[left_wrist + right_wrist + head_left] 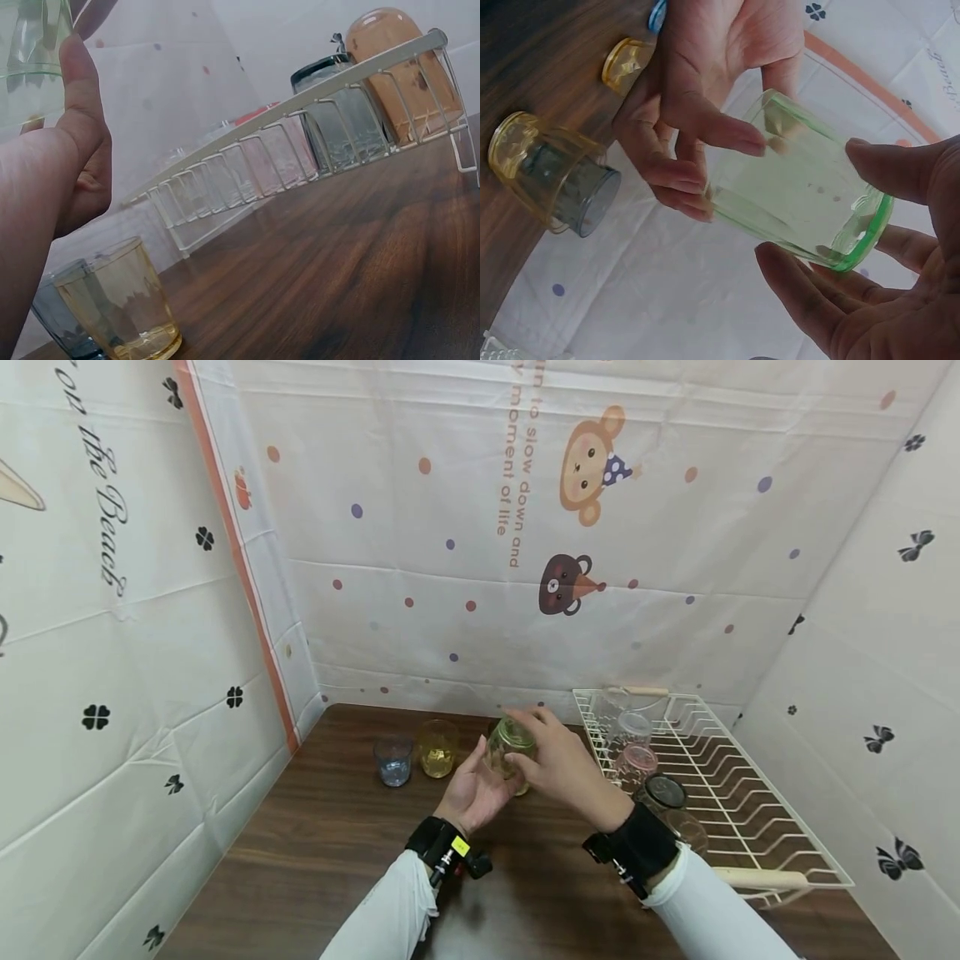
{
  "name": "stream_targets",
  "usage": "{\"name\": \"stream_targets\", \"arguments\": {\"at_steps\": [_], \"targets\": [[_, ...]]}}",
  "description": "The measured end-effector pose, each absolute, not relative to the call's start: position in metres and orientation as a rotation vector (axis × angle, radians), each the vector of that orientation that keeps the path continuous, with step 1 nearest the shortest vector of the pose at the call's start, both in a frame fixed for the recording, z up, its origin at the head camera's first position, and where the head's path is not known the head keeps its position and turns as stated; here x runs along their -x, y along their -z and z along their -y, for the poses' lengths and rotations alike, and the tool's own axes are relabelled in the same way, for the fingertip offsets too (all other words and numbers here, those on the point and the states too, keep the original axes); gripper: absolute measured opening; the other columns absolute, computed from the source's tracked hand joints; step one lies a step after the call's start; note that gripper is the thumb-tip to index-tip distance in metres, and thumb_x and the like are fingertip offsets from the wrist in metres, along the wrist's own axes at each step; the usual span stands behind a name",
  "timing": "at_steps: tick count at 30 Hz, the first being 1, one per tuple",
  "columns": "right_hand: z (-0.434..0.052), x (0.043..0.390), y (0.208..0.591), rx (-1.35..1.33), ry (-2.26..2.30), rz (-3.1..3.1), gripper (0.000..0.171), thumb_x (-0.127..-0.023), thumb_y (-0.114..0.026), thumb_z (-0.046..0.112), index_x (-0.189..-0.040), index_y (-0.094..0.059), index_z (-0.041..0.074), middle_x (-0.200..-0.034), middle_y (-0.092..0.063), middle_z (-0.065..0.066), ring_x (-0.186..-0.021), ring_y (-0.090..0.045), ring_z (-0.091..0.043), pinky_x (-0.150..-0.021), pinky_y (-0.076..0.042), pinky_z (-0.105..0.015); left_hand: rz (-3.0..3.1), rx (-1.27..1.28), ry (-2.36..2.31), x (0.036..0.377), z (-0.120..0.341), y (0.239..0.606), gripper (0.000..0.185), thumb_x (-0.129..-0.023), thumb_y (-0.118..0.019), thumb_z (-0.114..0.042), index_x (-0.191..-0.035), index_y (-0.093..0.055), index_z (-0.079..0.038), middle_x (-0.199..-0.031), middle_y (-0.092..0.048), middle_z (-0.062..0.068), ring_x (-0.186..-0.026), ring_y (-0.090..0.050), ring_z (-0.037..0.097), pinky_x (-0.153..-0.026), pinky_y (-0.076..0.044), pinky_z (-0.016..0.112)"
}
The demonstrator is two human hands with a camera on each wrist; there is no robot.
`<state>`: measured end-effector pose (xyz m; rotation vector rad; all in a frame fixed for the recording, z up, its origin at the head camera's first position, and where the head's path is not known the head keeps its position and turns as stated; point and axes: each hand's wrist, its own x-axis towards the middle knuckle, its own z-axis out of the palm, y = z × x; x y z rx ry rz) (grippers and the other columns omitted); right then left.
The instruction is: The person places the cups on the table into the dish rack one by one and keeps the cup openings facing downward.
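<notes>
Nearest, over the dark wooden table (337,852): cradles a green glass (510,745) from below with the left hand (472,793), palm up, thumb and curled fingers closed round the wall near the rim. Clasps the same glass from above with the right hand (558,768), thumb and fingertips pinching the thick base end; in the right wrist view, shows the glass tipped on its side between the two hands, clear of the table. Appears empty.

Reads as a mid-air step, glass lifted and being turned or passed between hands, not yet set anywhere. For the next move, likely calls for one hand to let go while the other keeps a firm pinch, since smooth glass slips easily, and for a level base before any setting down.

Just beyond, on the table: a yellow glass (437,747) upright beside a blue glass (393,760). Farther right: a white wire rack (778,793) holding a pink glass (636,762), with other glasses near it.
</notes>
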<state>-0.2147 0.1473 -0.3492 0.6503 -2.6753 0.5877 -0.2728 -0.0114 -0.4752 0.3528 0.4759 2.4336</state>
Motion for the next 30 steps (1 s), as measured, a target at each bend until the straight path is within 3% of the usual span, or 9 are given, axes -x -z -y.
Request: {"name": "stream_targets", "arguments": {"at_steps": [4,7,11,14,17,21,23,26,30], "targets": [[-0.155,0.212,0.352,-0.624,-0.607,2.657,0.063,-0.093,-0.085,0.019,-0.151,-0.059,0.014,-0.139,-0.062,-0.019,-0.073,-0.06,-0.016,-0.066,-0.05,-0.033,-0.54,-0.422,-2.368,0.272,0.009,0.477,0.045,-0.115,-0.029,-0.054,-0.151,-0.038,-0.029,-0.139,-0.056,-0.007,-0.119,-0.065,0.01,-0.104,-0.056,0.028],[-0.162,0.211,0.352,-0.616,-0.614,2.629,0.063,-0.092,-0.086,0.02,-0.149,-0.06,0.013,-0.137,-0.063,-0.019,-0.074,-0.06,-0.015,-0.066,-0.049,-0.032,-0.629,-0.406,-2.341,0.273,0.007,0.478,0.056,-0.113,-0.028,-0.059,-0.157,-0.035,-0.025,-0.142,-0.057,-0.003,-0.123,-0.064,0.012,-0.104,-0.056,0.027],[-0.178,0.213,0.346,-0.543,-0.627,2.575,0.064,-0.092,-0.086,0.023,-0.149,-0.06,0.011,-0.137,-0.064,-0.021,-0.088,-0.068,-0.026,-0.074,-0.056,-0.041,-0.779,-0.353,-2.339,0.278,0.009,0.481,0.081,-0.11,-0.031,-0.067,-0.169,-0.019,-0.013,-0.165,-0.041,0.016,-0.136,-0.056,0.021,-0.108,-0.053,0.029],[-0.197,0.216,0.338,-0.427,-0.642,2.546,0.063,-0.093,-0.084,0.027,-0.149,-0.06,0.011,-0.139,-0.063,-0.023,-0.101,-0.071,-0.038,-0.081,-0.06,-0.052,-0.836,-0.336,-2.359,0.282,0.016,0.484,0.086,-0.11,-0.032,-0.068,-0.171,-0.018,-0.009,-0.174,-0.026,0.026,-0.142,-0.054,0.025,-0.11,-0.052,0.031],[-0.221,0.218,0.328,-0.319,-0.663,2.528,0.062,-0.095,-0.082,0.028,-0.15,-0.059,0.011,-0.14,-0.062,-0.026,-0.105,-0.068,-0.042,-0.083,-0.059,-0.054,-0.872,-0.336,-2.374,0.285,0.021,0.488,0.082,-0.112,-0.031,-0.065,-0.169,-0.022,-0.008,-0.173,-0.029,0.026,-0.135,-0.058,0.022,-0.106,-0.053,0.029],[-0.256,0.224,0.318,-0.217,-0.652,2.502,0.064,-0.096,-0.081,0.03,-0.151,-0.057,0.008,-0.134,-0.062,-0.029,-0.1,-0.065,-0.04,-0.076,-0.052,-0.04,-1.019,-0.342,-2.353,0.288,0.024,0.49,0.08,-0.114,-0.034,-0.06,-0.169,-0.022,-0.004,-0.168,-0.037,0.026,-0.129,-0.061,0.02,-0.101,-0.054,0.028],[-0.276,0.228,0.315,-0.166,-0.634,2.491,0.064,-0.096,-0.08,0.031,-0.15,-0.057,0.005,-0.131,-0.061,-0.032,-0.099,-0.064,-0.042,-0.074,-0.05,-0.039,-1.145,-0.362,-2.32,0.29,0.025,0.491,0.079,-0.114,-0.035,-0.058,-0.168,-0.023,-0.002,-0.165,-0.042,0.026,-0.129,-0.062,0.021,-0.101,-0.054,0.029],[-0.305,0.236,0.315,-0.072,-0.585,2.515,0.067,-0.099,-0.076,0.036,-0.154,-0.053,0.004,-0.136,-0.057,-0.037,-0.103,-0.062,-0.048,-0.075,-0.052,-0.05,-1.36,-0.395,-2.264,0.29,0.025,0.49,0.074,-0.114,-0.039,-0.055,-0.165,-0.03,-0.002,-0.16,-0.05,0.027,-0.134,-0.062,0.032,-0.102,-0.055,0.034],[-0.341,0.251,0.319,0.018,-0.517,2.581,0.069,-0.103,-0.068,0.039,-0.158,-0.047,0.002,-0.143,-0.05,-0.043,-0.118,-0.054,-0.059,-0.089,-0.046,-0.073,-1.791,-0.496,-2.141,0.289,0.028,0.487,0.058,-0.115,-0.047,-0.043,-0.156,-0.047,-0.002,-0.148,-0.061,0.026,-0.135,-0.061,0.044,-0.1,-0.059,0.044]]}}
